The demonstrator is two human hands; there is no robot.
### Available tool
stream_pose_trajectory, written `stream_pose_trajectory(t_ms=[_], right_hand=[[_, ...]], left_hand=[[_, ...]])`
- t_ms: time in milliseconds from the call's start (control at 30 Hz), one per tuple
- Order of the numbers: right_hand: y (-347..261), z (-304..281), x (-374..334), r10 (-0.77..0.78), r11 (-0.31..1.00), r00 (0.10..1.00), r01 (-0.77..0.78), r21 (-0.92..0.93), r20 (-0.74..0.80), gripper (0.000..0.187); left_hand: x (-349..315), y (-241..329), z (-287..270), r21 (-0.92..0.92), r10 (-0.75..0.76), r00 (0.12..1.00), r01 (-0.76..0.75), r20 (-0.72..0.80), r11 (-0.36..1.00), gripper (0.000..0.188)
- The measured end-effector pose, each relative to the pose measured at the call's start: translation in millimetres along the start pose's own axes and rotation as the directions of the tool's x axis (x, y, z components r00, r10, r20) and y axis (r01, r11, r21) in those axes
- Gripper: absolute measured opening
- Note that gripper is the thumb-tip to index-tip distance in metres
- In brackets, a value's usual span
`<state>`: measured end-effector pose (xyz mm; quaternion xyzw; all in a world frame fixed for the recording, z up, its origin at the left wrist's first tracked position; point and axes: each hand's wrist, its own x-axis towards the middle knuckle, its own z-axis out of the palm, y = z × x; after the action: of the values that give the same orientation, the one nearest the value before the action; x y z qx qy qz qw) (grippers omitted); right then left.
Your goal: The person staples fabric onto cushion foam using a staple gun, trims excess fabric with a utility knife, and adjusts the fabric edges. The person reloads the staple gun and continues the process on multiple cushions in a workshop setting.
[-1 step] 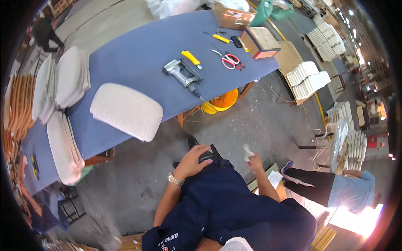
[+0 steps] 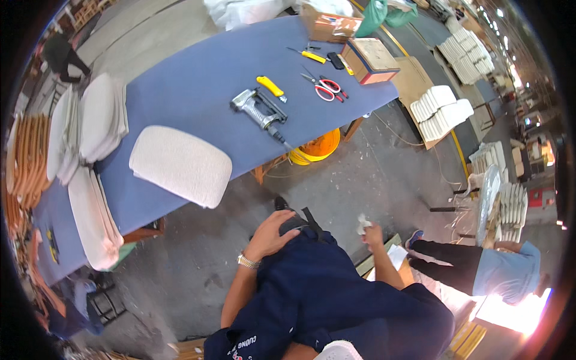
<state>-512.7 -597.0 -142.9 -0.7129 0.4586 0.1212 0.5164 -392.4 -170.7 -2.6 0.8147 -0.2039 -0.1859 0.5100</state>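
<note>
My left hand (image 2: pixel 273 235), with a metal-band watch (image 2: pixel 249 261) on its wrist, lies flat on my dark clothing at the waist. Its fingers are stretched out and it holds nothing. A black strap (image 2: pixel 312 222) sticks up beside it. Out to the right, over the floor, my right hand (image 2: pixel 372 235) is closed on a small crumpled white scrap (image 2: pixel 363 223), paper or cloth, I cannot tell which. Ahead, a white padded cushion (image 2: pixel 180 165) overhangs the near edge of the blue-topped table (image 2: pixel 192 84). Farther right on the table lies an air stapler (image 2: pixel 259 113) with a hose.
Around the stapler lie a yellow utility knife (image 2: pixel 271 87), red-handled scissors (image 2: pixel 321 89) and a yellow screwdriver (image 2: pixel 313 57). A box (image 2: pixel 371 60) stands at the right end. Cushion stacks (image 2: pixel 103 120) line the left. A yellow bucket (image 2: pixel 318 150) sits under the table. A person (image 2: pixel 504 270) stands at right.
My right hand has shifted slightly right, and the white scrap now looks more bunched and upright. My left hand stays at the waist. The view has tilted a little.
</note>
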Motion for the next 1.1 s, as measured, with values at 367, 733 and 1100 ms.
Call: stream_pose_trajectory(t_ms=[367, 733, 1100], right_hand=[[-242, 58, 217, -0.207, 0.977, 0.935, 0.215, 0.004, 0.288, 0.063], [-529, -47, 362, -0.434, 0.615, 0.899, 0.339, 0.712, -0.053, 0.062], [-578, -68, 410, -0.434, 0.334, 0.901, 0.155, 0.93, 0.005, 0.015]], left_hand=[[134, 6, -21, -0.006, -0.21, 0.975, 0.21, -0.078, 0.978, 0.05], [321, 48, 48, 0.005, -0.354, 0.909, 0.364, -0.22, 0.932, 0.047], [395, 45, 38, 0.138, -0.322, 0.902, 0.372, -0.288, 0.918, 0.045]])
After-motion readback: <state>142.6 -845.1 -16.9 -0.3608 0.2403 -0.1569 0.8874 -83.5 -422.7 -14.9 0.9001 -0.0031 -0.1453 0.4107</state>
